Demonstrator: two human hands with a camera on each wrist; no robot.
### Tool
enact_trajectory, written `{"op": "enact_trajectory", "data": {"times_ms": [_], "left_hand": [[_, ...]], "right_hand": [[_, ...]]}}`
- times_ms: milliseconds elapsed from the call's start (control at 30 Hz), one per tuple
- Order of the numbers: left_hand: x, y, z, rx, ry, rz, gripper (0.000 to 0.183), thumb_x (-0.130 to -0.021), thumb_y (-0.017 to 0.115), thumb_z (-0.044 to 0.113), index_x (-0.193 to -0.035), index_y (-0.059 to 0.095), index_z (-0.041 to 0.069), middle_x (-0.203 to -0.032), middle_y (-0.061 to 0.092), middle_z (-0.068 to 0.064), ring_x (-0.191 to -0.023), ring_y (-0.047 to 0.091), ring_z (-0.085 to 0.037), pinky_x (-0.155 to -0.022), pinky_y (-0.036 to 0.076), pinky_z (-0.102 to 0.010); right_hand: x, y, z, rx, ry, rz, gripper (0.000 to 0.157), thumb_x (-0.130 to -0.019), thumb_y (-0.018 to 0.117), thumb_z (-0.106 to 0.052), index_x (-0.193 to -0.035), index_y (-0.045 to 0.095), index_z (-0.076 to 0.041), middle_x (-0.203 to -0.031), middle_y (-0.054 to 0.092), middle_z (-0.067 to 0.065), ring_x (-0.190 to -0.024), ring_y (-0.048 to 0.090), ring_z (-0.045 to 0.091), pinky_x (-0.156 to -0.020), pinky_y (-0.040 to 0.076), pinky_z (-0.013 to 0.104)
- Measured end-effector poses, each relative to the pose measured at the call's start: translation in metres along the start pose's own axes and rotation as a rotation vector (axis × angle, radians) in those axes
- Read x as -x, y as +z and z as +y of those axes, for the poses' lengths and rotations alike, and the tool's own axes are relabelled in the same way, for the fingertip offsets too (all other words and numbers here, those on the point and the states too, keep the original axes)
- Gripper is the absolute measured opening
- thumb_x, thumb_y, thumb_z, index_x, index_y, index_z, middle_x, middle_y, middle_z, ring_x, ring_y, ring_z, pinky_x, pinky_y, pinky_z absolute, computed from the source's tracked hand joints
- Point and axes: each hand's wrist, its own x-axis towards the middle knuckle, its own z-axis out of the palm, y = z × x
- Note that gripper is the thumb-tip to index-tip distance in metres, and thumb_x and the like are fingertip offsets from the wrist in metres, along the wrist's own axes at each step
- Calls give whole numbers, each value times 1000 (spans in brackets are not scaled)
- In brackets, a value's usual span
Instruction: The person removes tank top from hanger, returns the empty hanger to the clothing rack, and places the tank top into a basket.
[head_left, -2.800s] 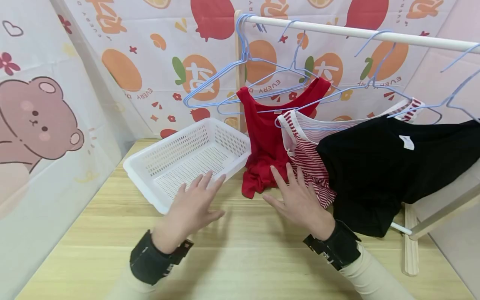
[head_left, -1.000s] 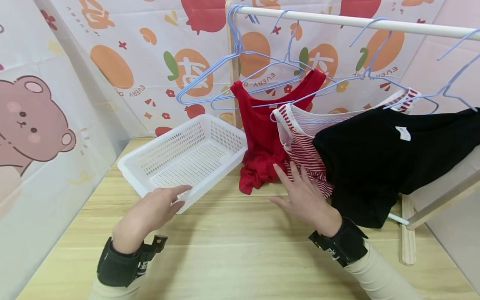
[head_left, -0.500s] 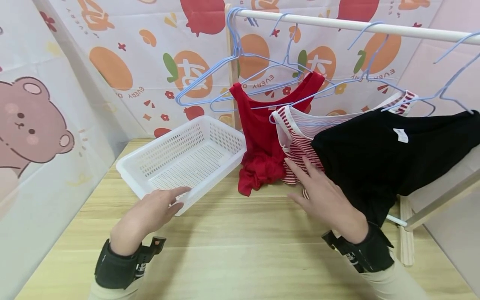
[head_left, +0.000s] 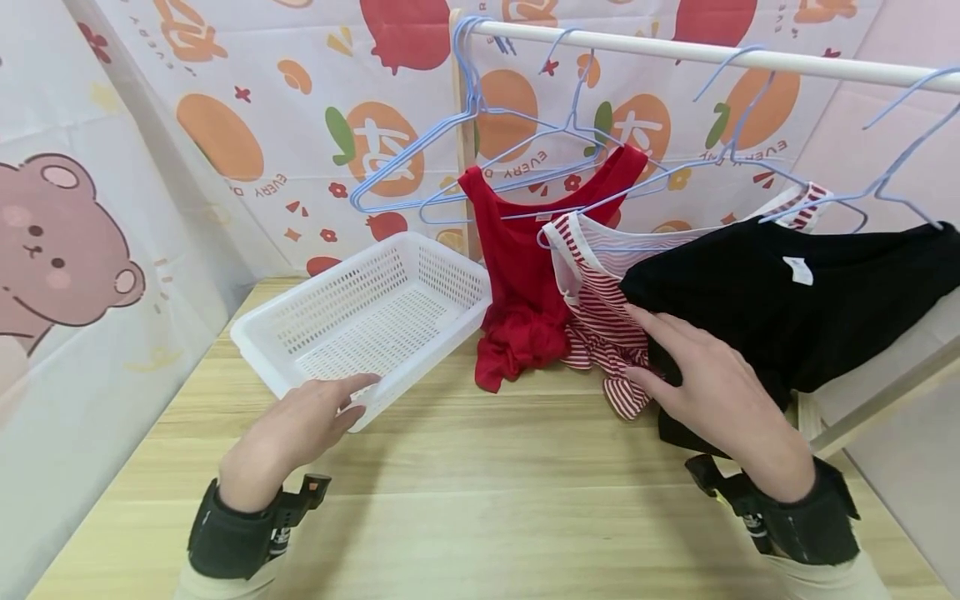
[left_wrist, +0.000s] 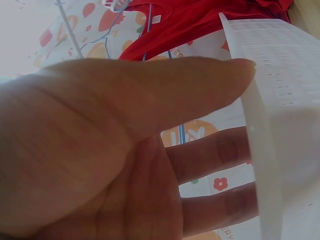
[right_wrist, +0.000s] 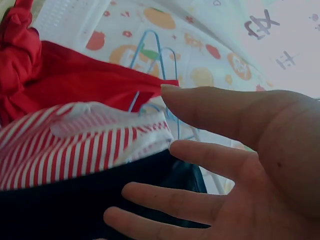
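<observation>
My left hand (head_left: pixel 296 429) pinches the near rim of a white plastic basket (head_left: pixel 423 357). In the left wrist view the thumb (left_wrist: pixel 210 82) lies on one side of the rim and the fingers pass behind it. My right hand (head_left: pixel 708 383), fingers extended and holding nothing, is in front of a black top (head_left: pixel 712 271). The right wrist view has its fingers spread over the dark cloth, near the striped strap. Left of the black top hang a red-and-white striped tank top (head_left: pixel 600 292) and a red tank top (head_left: pixel 517 250), their lower ends bunched on the table.
The clothes hang on blue hangers from a white rail (head_left: pixel 660 52) across the back right. Several bare hangers (head_left: pixel 471 87) bunch at its left end. A wooden table (head_left: pixel 465 500) lies below, with printed cloth walls behind and at the left.
My left hand moved left and down, from in front of the basket to its near rim. My right hand swept right, from the red and striped tops to the black one.
</observation>
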Motion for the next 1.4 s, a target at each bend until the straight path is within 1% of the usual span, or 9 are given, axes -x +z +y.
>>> {"op": "enact_trajectory", "data": {"times_ms": [67,300,567,700,900,1033,1300,1367,1400], "left_hand": [[0,1,0,0,1,5,49,-94,72,7,-141,59,4,-97,74,-11,-72,58,-18,-59,43,-29],[0,0,-2,-12,7,12,49,-93,73,7,-141,60,5,-102,76,-16,-82,69,-23,-61,47,-32],[1,0,0,-12,-5,9,49,-94,72,7,-141,60,5,-103,76,-16,-82,68,-22,-62,47,-31],[1,-1,0,-8,-9,9,49,-94,72,7,-141,60,5,-102,76,-15,-79,65,-21,-61,45,-31],[2,-1,0,-5,-6,14,47,-95,71,7,-141,60,5,-99,75,-13,-75,62,-19,-60,45,-30],[2,0,-1,-7,-7,18,48,-94,72,7,-140,60,5,-98,75,-12,-74,61,-18,-60,44,-30],[1,0,-2,-9,1,25,48,-94,72,7,-140,61,5,-100,76,-14,-78,65,-20,-61,46,-31],[1,0,-2,-10,5,25,47,-94,72,7,-140,61,5,-101,76,-15,-80,67,-21,-61,47,-32],[1,0,-2,-11,7,24,48,-93,72,7,-140,61,4,-100,76,-15,-79,66,-21,-61,47,-32]], "right_hand": [[2,-4,3,6,-2,33,72,-90,80,-26,-154,48,-16,-146,59,21,-129,59,44,-97,51,65],[8,-16,16,35,-11,159,60,-88,81,-18,-144,60,-12,-136,67,20,-118,66,42,-88,54,61],[14,-36,38,97,45,243,54,-87,82,-16,-137,65,-9,-131,68,24,-115,64,47,-86,49,62],[14,-49,47,146,90,282,53,-86,82,-15,-135,65,-6,-129,67,28,-102,65,47,-79,47,61],[12,-67,55,205,130,323,51,-86,80,-10,-134,65,-3,-129,64,33,-107,60,55,-78,46,65],[8,-75,57,235,158,361,47,-87,79,-10,-131,66,-2,-131,64,32,-104,60,55,-76,45,63],[1,-86,63,201,262,428,42,-91,75,-17,-128,67,0,-135,60,34,-113,56,55,-80,43,56],[0,-87,64,181,295,433,40,-94,72,-17,-129,66,2,-138,58,34,-120,54,54,-93,45,57],[-1,-88,64,167,307,440,39,-95,71,-15,-129,66,3,-138,57,34,-123,52,54,-102,43,60]]}}
